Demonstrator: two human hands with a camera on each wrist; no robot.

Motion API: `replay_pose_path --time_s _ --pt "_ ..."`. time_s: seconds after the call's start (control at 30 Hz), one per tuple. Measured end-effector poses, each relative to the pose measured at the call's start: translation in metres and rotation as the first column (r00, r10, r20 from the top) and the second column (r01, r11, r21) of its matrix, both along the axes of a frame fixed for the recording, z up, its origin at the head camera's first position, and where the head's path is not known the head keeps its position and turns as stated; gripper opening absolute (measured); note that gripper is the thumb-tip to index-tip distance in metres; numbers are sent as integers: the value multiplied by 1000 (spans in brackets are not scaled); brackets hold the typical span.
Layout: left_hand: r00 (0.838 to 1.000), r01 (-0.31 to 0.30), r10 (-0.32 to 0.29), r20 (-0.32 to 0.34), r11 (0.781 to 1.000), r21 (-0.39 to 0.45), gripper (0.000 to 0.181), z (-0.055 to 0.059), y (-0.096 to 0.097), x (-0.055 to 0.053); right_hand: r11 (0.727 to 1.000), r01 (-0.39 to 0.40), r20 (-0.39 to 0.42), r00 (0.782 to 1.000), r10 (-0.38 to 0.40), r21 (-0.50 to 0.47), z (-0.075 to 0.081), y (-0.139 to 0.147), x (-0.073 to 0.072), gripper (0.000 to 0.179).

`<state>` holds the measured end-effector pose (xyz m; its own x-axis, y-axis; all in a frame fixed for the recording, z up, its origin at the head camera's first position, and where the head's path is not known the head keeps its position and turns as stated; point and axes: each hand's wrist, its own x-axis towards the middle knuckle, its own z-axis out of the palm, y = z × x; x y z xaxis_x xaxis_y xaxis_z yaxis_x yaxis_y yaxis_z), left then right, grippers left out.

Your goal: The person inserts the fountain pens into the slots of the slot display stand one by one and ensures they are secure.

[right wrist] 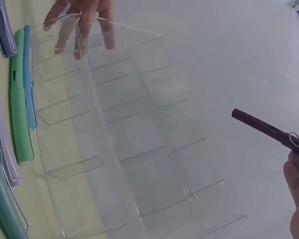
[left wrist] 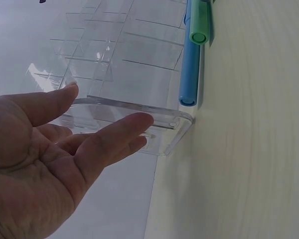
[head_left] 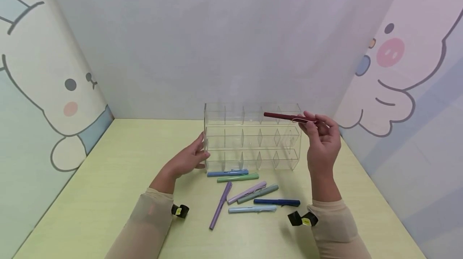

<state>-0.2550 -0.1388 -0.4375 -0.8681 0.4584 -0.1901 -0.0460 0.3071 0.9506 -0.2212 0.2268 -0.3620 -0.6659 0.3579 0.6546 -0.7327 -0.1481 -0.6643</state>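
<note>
In the head view my right hand [head_left: 324,140] pinches a dark red pen [head_left: 280,116] with a wire clip, level above the right end of a clear acrylic rack [head_left: 233,142]. The rack has three stepped tiers split by dividers. The right wrist view has the same dark red pen [right wrist: 259,123] beyond the rack's upper tier, away from the dividers. At the rack's left side panel is my left hand [head_left: 185,160], its fingers extended against the clear edge. A blue pen [left wrist: 190,74] lies along the rack's front foot, beside a green pen [left wrist: 199,22].
Several more pens lie on the pale table [head_left: 152,243] before the rack: a purple pen [head_left: 220,206], a lilac pen [head_left: 247,192], a grey-green pen [head_left: 258,194], a navy pen [head_left: 276,202] and a light blue pen [head_left: 252,209]. A grey wall [head_left: 162,50] stands behind.
</note>
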Motion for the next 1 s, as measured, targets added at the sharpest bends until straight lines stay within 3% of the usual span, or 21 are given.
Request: replay_pose_path --time_s 0.4,0.63,0.8,1.0 --pt "1000 14 -14 -6 1000 -3 78 -4 2 -3 999 -29 -57 998 28 -16 -3 -4 -10 31" --pt "1000 6 -6 5 1000 -8 78 -3 1 0 997 -66 -33 997 67 29 8 -18 -41 30" --pt "1000 -1 1 10 1000 -10 78 -4 0 3 985 -91 38 996 86 144 16 -27 -65 32" --pt "1000 9 -9 -15 1000 -10 77 -3 1 1 962 -139 79 989 124 234 23 -36 -83 29"
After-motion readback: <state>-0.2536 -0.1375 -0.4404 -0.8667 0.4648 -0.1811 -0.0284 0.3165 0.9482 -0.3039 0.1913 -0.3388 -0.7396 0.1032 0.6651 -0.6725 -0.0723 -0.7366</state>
